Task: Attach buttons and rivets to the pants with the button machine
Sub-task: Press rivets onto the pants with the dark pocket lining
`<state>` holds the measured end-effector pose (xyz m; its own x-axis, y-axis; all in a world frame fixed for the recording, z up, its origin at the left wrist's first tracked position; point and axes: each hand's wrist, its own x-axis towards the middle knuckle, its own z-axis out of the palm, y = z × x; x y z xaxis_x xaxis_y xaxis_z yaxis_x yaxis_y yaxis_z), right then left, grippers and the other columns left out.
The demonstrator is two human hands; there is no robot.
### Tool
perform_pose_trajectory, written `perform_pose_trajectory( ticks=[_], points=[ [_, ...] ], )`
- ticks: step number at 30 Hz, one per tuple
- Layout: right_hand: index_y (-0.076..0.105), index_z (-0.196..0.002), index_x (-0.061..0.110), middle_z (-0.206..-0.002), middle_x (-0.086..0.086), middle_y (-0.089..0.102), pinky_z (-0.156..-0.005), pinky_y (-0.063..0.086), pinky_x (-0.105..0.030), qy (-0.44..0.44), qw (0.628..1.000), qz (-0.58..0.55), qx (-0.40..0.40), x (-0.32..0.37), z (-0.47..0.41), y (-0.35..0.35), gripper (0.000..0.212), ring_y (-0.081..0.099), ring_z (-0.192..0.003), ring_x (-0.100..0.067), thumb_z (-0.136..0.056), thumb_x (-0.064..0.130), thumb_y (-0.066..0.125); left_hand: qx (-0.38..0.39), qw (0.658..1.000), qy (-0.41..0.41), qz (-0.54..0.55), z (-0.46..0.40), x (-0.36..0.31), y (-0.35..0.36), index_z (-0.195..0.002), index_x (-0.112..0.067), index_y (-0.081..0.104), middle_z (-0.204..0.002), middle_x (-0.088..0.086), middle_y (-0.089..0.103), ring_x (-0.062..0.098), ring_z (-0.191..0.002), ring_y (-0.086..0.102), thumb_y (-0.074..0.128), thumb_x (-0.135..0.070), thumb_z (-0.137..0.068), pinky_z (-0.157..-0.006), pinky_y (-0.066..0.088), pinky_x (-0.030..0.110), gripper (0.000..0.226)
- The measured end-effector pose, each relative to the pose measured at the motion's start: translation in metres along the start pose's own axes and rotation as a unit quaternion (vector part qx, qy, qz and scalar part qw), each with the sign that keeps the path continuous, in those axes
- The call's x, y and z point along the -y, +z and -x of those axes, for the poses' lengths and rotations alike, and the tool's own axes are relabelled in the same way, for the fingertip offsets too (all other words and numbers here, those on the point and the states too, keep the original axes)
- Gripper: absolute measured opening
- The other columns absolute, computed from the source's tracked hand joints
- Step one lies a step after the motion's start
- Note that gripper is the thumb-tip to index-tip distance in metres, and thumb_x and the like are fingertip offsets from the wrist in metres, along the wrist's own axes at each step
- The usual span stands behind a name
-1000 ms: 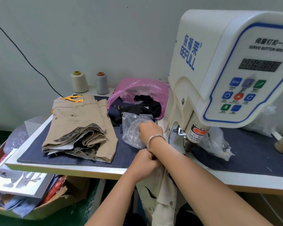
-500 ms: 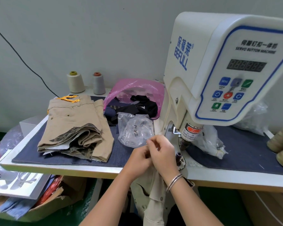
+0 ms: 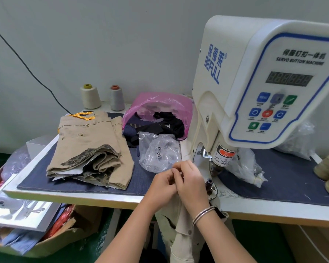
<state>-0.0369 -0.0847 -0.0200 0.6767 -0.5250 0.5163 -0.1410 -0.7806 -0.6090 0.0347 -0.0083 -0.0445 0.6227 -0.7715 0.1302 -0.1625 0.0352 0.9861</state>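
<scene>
My left hand (image 3: 162,184) and my right hand (image 3: 191,182) meet fingertip to fingertip just in front of the table edge, left of the button machine (image 3: 254,82). My right fingers pinch a small metal button, mostly hidden. Beige pants (image 3: 180,226) hang from under my hands below the table, bunched in my left hand. The machine's punch (image 3: 216,168) stands above its black lower die (image 3: 209,182), right beside my right hand. A clear bag of buttons (image 3: 158,154) lies just behind my hands.
A stack of folded khaki pants (image 3: 89,149) lies on the denim mat (image 3: 285,179). Behind are a pink bag of dark scraps (image 3: 160,114) and two thread cones (image 3: 89,96). Another clear bag (image 3: 248,168) sits right of the punch. A cardboard box (image 3: 51,242) stands lower left.
My right hand has come back from the clear bag toward me and joined my left hand. My left hand has risen from the table edge to meet it.
</scene>
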Motion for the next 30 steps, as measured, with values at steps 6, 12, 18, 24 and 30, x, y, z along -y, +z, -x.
perform_pose_trajectory(
  ticks=[6,12,18,24,30],
  points=[
    [0.068,-0.088,0.01,-0.084,0.0,0.061,-0.072,0.047,-0.025,-0.035,0.999,0.035,-0.002,-0.002,0.011,-0.005,0.014,0.058,-0.079,-0.015,-0.084,0.008,0.056,0.015,1.0,-0.001,-0.002,0.001,0.0,0.0,-0.078,-0.031,0.069,-0.077,-0.01,0.07,0.001,-0.075,0.062,0.059,-0.004,-0.078,-0.067,0.046,0.016,0.029],
    [0.069,-0.091,0.016,-0.085,0.004,0.063,-0.068,0.044,-0.017,-0.013,1.0,0.026,0.008,-0.003,0.013,-0.008,0.012,0.061,-0.074,-0.012,-0.082,0.011,0.062,0.021,1.0,-0.005,-0.006,0.001,0.0,0.0,-0.079,-0.029,0.069,-0.077,-0.01,0.07,0.003,-0.075,0.064,0.059,-0.003,-0.077,-0.068,0.047,0.018,0.029],
    [0.067,-0.086,0.013,-0.082,0.002,0.063,-0.069,0.042,-0.015,0.048,0.999,-0.014,0.004,-0.001,0.008,-0.006,0.007,0.058,-0.075,-0.011,-0.087,0.009,0.062,0.021,1.0,0.012,-0.004,0.001,-0.002,0.0,-0.084,-0.038,0.071,-0.083,-0.011,0.072,0.005,-0.082,0.065,0.06,-0.005,-0.082,-0.073,0.047,0.02,0.035],
    [0.066,-0.076,0.014,-0.077,0.003,0.059,-0.066,0.037,-0.003,0.08,0.996,-0.033,-0.014,0.001,0.005,-0.007,0.009,0.053,-0.068,-0.003,-0.08,0.005,0.065,0.023,1.0,0.013,0.007,0.0,-0.001,0.0,-0.107,-0.027,0.072,-0.103,-0.004,0.074,0.011,-0.101,0.067,0.061,-0.007,-0.084,-0.087,0.053,0.027,0.033],
    [0.065,-0.081,0.017,-0.079,0.005,0.06,-0.065,0.038,-0.004,0.115,0.992,-0.045,-0.026,0.002,0.003,-0.003,0.008,0.053,-0.068,-0.002,-0.082,0.009,0.065,0.014,1.0,0.01,0.021,0.002,-0.003,0.001,-0.092,-0.04,0.074,-0.097,-0.011,0.074,0.002,-0.095,0.067,0.062,-0.007,-0.083,-0.078,0.047,0.015,0.036]
  ],
)
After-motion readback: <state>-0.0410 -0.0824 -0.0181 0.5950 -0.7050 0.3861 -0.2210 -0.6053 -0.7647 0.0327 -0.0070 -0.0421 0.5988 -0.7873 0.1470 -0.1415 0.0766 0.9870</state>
